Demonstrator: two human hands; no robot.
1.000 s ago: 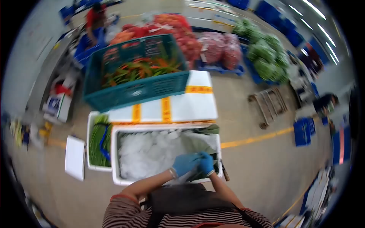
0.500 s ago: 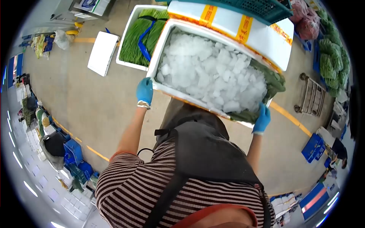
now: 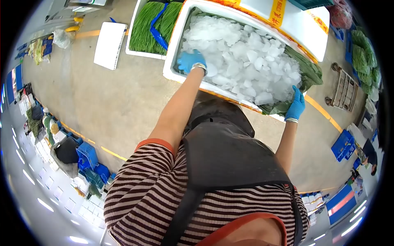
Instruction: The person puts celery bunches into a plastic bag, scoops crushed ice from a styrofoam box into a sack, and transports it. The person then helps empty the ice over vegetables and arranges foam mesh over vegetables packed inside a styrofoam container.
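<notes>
A white foam box (image 3: 170, 67) full of ice chips (image 3: 242, 57) stands in front of me, tilted in the view. My left hand (image 3: 192, 61), in a blue glove, is inside its left end on the ice; the fingers look spread, partly hidden by the ice and wrist. My right hand (image 3: 296, 107), also blue-gloved, rests at the right end by the rim, fingers stretched upward next to the ice. Dark green plastic sheeting (image 3: 310, 74) shows along the box's right end and near corner.
Left of the ice box is a white box of long green vegetables (image 3: 143, 33) with a blue strap. A white lid (image 3: 108, 45) lies on the floor. Behind stands another foam box (image 3: 303, 28). A metal trolley (image 3: 344, 88) and blue crates (image 3: 343, 145) are at right.
My left hand has left the box's outer left corner and reached in over the rim onto the ice. My right hand stays at the right end, its fingers now stretched upward. The view has shifted slightly.
</notes>
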